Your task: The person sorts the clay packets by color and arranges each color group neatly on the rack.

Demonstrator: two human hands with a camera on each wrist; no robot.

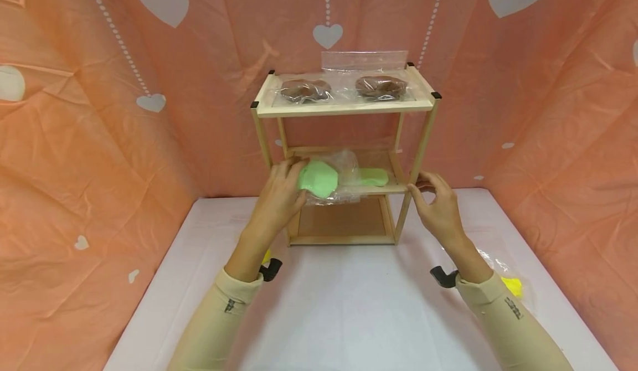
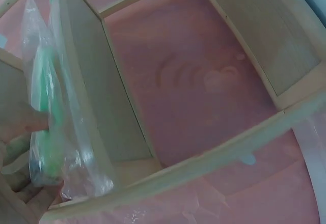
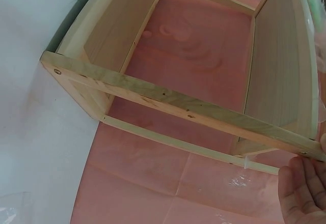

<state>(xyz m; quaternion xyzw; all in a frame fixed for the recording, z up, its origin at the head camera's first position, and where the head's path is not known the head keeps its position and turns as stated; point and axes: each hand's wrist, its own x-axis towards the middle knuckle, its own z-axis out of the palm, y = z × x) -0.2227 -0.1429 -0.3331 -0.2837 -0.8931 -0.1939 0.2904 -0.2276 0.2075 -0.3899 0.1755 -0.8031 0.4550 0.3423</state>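
Mid-frame, the left hand [image 1: 281,194] is pinching a clear plastic packet of rounded pale-green material [image 1: 319,179], seemingly placing it on the middle shelf [image 1: 384,190] of a light wooden rack [image 1: 349,110], the right hand [image 1: 440,207] is gripping a front post [image 1: 425,138], and laying flat is probably being called for next.

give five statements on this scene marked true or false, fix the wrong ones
1. The left hand holds a bagged green item. True.
2. The top shelf holds two yellow items. False: it holds two brown items.
3. The right hand grips a post of the wooden rack. True.
4. Another green item lies on the middle shelf. True.
5. The yellow item by the right sleeve lies on the top shelf. False: it's on the table.
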